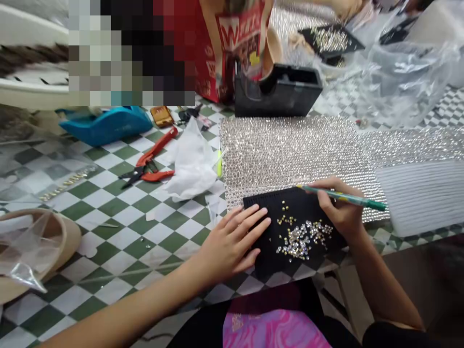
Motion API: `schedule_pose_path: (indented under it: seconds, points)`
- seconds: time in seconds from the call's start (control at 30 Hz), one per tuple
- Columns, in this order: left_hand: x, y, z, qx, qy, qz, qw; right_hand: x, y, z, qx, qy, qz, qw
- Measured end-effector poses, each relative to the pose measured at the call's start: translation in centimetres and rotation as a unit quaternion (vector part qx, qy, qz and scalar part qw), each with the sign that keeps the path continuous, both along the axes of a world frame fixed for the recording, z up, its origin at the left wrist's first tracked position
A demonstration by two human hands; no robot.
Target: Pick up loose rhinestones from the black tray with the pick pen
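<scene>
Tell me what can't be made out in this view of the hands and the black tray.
- Head view: the pen tip, too small and blurred to show whether it carries a stone.
- The right hand covers the black tray far right corner.
- The stones are too small to count or tell their shapes.
- A pixelated block hides what stands behind the blue tape dispenser.
- The left hand hides the tray's left edge.

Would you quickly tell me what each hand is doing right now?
Left hand: open, flat on the black tray.
Right hand: closed, holding the green pen.
</scene>
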State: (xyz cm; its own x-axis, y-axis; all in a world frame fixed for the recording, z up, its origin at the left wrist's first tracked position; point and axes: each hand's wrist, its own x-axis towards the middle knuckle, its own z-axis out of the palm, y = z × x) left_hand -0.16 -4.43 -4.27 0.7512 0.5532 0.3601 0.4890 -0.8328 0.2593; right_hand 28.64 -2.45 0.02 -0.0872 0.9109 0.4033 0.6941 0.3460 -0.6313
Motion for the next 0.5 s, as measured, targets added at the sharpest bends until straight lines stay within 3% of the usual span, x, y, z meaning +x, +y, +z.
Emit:
schedule_pose_path:
  seconds: [0.2,0.5]
  points:
    - [0.02,0.01,-0.19,0.035,0.003,0.014,0.999,-0.56,0.37,0.19,0.012,-0.006,0.018,1.000]
    - [-0.13,0.33,0.74,0.038,0.017,0.012,0.999,-0.37,0.44,-0.16,0.005,0.008,0.018,1.000]
